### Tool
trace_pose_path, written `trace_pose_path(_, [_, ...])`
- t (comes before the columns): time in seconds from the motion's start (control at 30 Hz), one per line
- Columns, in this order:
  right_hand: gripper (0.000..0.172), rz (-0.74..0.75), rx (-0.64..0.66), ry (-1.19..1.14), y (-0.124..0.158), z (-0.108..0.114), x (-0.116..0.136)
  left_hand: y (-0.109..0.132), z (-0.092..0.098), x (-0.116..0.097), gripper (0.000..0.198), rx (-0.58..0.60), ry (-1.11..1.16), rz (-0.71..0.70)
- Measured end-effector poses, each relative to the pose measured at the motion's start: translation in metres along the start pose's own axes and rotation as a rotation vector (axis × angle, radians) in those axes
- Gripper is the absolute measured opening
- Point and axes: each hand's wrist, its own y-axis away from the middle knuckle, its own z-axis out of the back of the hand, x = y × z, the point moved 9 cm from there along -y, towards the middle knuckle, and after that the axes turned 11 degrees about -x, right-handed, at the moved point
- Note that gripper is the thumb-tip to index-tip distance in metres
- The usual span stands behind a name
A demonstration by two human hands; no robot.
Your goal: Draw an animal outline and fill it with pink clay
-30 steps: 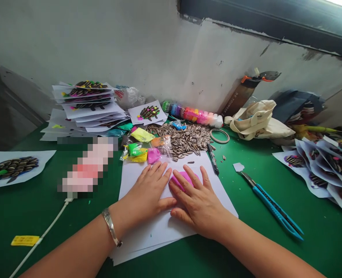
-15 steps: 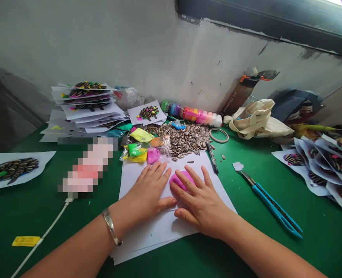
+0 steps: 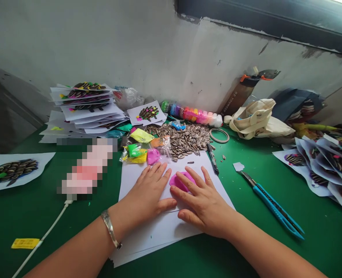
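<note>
pink modelling clay lies flattened on a stack of white paper, towards the far edge of the top sheet and between both hands. a wider patch of it shows than a moment ago, as the right hand has eased slightly back from it. its fingers are spread wide, some resting on the clay and pressing it down, with no grip on anything. the left hand, with a silver bangle on its wrist, lies open on the paper just left of the clay, its fingers fanned and holding nothing.

beyond the paper, small clear plastic bags hold lumps of clay, with yellow, green and pink easy to make out. they sit against a loose heap of striped sunflower seeds. further back, a row of clear tubes holds clay in many colours. at the far right, a cream canvas tote bag slumps with its contents hidden. a blue utility knife lies on the green table mat, right of the paper.
</note>
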Motion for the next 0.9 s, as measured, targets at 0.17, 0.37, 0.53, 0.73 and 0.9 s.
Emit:
trace_pose_path(0.17, [0.057, -0.047, -0.031, -0.003, 0.001, 0.005, -0.011, 0.001, 0.001, 0.0, 0.079, -0.011, 0.021, 0.002])
trace_pose_path(0.37, [0.053, 0.02, -0.021, -0.015, -0.003, 0.004, -0.002, -0.001, 0.0, 0.0, 0.079, 0.021, 0.018, 0.02])
trace_pose_path(0.53, [0.056, -0.036, 0.001, -0.046, -0.002, 0.008, -0.013, -0.002, 0.002, -0.002, 0.079, 0.024, 0.013, 0.016])
trace_pose_path(0.73, [0.064, 0.004, 0.062, -0.082, 0.004, 0.014, -0.016, -0.001, 0.002, -0.002, 0.08, 0.059, -0.011, 0.022])
trace_pose_path(0.9, [0.063, 0.012, 0.124, -0.116, 0.003, 0.013, -0.015, -0.002, 0.0, -0.001, 0.08, 0.082, -0.027, 0.038])
